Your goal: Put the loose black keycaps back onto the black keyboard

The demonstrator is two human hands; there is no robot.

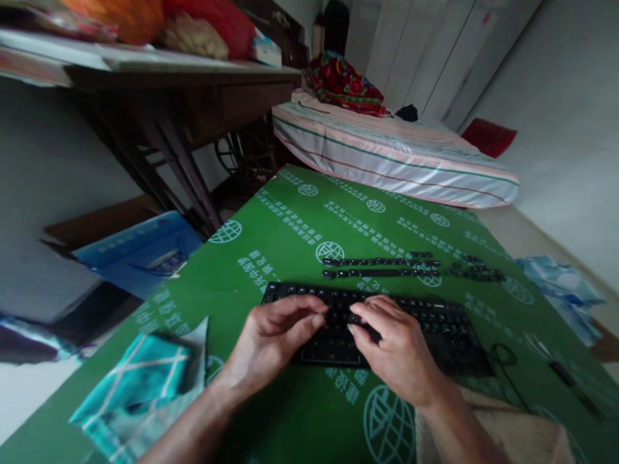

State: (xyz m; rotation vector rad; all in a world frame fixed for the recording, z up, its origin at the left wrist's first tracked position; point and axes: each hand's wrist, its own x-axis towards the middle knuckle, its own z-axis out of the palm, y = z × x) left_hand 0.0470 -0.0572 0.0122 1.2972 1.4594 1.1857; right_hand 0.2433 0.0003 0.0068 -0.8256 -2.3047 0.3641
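A black keyboard (464,345) lies across the green tabletop in front of me, with part of its lower area bare of keycaps. My right hand (394,332) is over its middle, thumb and forefinger pinched on a small black keycap (355,318). To the left of it, my left hand (275,332) hovers above the keys with thumb and forefinger curled close together; anything between those fingertips is too small to make out. Beyond the keyboard, loose black keycaps (382,273) are laid out in rows, and a looser cluster of keycaps (476,269) sits to their right.
A folded teal checked cloth (145,370) lies at the left and a beige cloth (493,425) at the lower right. By the right edge is a dark-handled tool (563,374), near the keyboard's cable (510,367). A bed (396,151) stands past the far edge.
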